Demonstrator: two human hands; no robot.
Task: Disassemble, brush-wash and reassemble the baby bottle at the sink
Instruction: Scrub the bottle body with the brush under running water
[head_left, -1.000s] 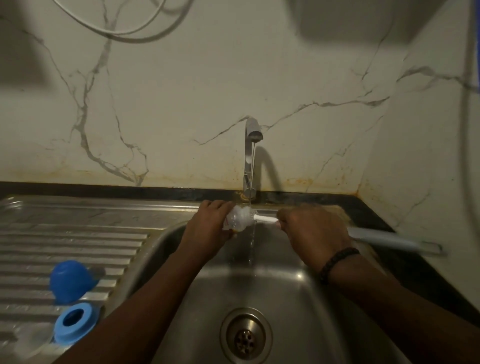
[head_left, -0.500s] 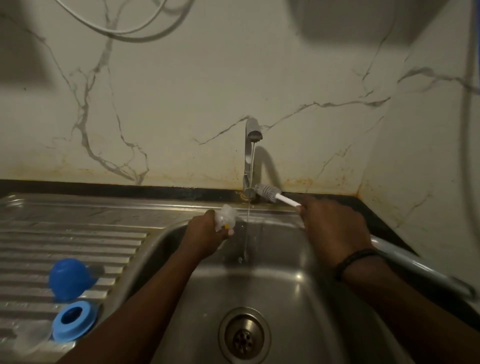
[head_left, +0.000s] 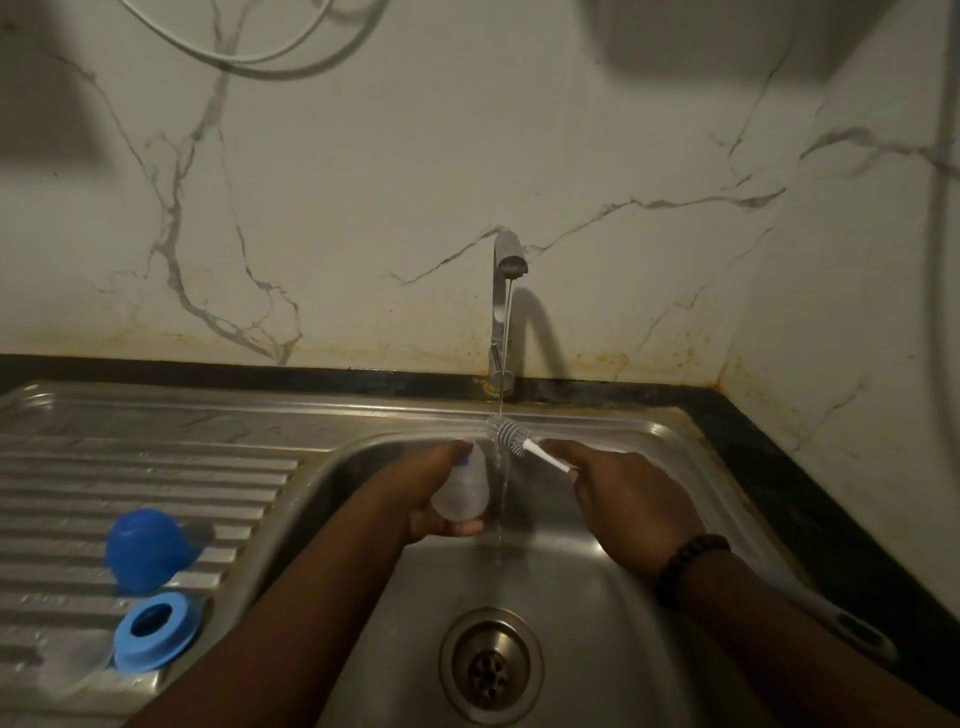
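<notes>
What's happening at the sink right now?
A person is washing a baby bottle. The left hand holds the clear bottle beside the running tap's stream, while the right hand holds the brush under the water. The blue cap and blue ring wait on the drainboard.

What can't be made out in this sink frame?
- Bottle mouth, head view: hidden by the left hand, so the opening is unseen.
- Brush handle: its middle is covered by the right hand and forearm.
- Clear piece beside the blue ring: too dim and blurred to identify.
</notes>
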